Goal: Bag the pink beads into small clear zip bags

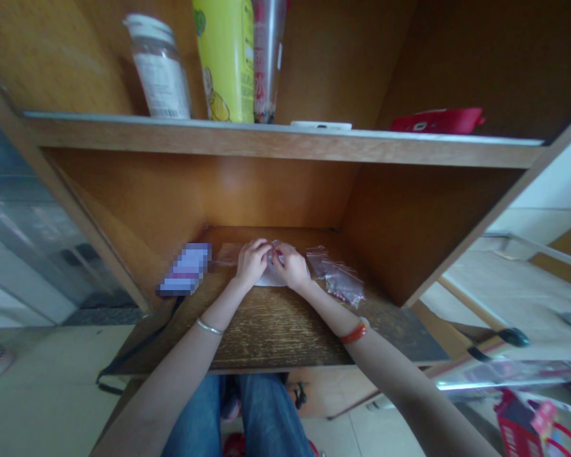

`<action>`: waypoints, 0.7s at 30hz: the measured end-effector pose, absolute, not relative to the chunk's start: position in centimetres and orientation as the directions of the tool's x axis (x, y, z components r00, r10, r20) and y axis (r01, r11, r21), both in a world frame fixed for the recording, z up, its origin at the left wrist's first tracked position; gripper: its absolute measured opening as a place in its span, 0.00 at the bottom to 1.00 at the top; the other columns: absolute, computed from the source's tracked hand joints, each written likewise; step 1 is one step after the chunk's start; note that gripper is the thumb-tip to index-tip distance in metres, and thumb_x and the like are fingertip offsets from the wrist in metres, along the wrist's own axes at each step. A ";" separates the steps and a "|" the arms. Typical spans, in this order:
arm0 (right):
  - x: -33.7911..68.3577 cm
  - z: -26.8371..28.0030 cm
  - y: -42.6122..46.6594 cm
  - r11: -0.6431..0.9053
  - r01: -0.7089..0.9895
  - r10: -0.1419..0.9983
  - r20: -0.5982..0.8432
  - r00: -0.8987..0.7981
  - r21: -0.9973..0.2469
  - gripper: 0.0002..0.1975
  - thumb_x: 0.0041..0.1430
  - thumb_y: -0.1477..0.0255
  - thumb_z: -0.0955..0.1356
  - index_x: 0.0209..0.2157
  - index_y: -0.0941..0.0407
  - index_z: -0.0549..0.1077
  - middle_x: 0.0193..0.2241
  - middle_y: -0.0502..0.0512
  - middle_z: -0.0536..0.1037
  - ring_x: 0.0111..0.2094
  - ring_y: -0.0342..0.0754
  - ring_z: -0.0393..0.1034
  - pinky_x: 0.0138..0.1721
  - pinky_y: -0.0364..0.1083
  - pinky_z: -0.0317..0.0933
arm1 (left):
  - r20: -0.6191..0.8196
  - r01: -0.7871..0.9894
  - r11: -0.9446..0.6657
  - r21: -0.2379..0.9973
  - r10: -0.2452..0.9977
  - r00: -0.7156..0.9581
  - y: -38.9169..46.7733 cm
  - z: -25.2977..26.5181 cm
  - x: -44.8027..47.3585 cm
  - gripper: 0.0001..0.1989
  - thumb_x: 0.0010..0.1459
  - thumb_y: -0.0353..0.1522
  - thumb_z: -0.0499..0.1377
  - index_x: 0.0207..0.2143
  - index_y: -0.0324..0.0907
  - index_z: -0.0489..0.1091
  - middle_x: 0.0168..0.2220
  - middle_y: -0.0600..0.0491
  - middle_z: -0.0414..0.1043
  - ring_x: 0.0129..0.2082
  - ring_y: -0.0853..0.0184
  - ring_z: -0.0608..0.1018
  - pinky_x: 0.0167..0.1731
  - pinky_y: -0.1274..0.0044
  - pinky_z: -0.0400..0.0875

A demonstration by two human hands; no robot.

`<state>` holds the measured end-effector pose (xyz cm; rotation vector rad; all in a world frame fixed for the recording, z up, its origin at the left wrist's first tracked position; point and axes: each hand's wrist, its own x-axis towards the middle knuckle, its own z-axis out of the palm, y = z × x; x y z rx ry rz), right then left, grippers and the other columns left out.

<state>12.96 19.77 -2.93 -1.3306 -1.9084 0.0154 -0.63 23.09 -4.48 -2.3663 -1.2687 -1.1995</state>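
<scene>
I see a white sheet [268, 278] on the desk [278, 330], partly beneath the left hand [252, 262] and right hand [294, 268]. Their fingers curl close together; from here I can't tell what they pinch. Clear bags [342, 280] lie beside the right hand, a phone [185, 270] farther left.

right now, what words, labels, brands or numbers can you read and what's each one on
No text reads clearly enough to quote.
White-capped jar: label print and barcode, too small.
Yellow container: side print, too small.
Clear container: red lettering, too blurred.
Red item on the shelf: pale mark, too blurred.
Phone: screen pixelated, unreadable.
Red packaging, bottom right: white marks, too blurred.
</scene>
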 end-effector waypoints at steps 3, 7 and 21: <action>13.0 -3.0 19.8 0.463 0.776 0.794 0.589 -0.149 -0.428 0.08 0.59 0.72 0.60 0.36 0.55 0.70 0.36 0.56 0.76 0.37 0.48 0.69 0.38 0.44 0.63 | 0.724 0.796 -0.581 0.168 0.621 0.301 23.3 -4.7 -0.6 0.12 0.56 0.26 0.52 0.36 0.45 0.73 0.41 0.50 0.72 0.40 0.64 0.73 0.43 0.72 0.67; 13.2 -3.4 20.2 0.460 0.778 0.793 0.591 -0.145 -0.427 0.07 0.58 0.71 0.61 0.33 0.55 0.70 0.35 0.56 0.75 0.37 0.49 0.69 0.38 0.45 0.62 | 0.723 0.844 -0.514 0.152 0.641 0.260 23.2 -4.7 -0.5 0.09 0.57 0.30 0.53 0.36 0.44 0.73 0.42 0.49 0.72 0.40 0.61 0.74 0.41 0.69 0.66; 13.6 -4.5 22.6 0.138 -0.098 0.986 0.127 0.109 -0.986 0.19 0.57 0.52 0.59 0.37 0.53 0.66 0.30 0.53 0.76 0.27 0.47 0.72 0.29 0.46 0.66 | 0.720 0.789 -0.587 0.183 0.626 0.300 22.7 -4.2 -0.3 0.16 0.59 0.35 0.55 0.50 0.49 0.68 0.46 0.50 0.72 0.46 0.62 0.73 0.46 0.68 0.62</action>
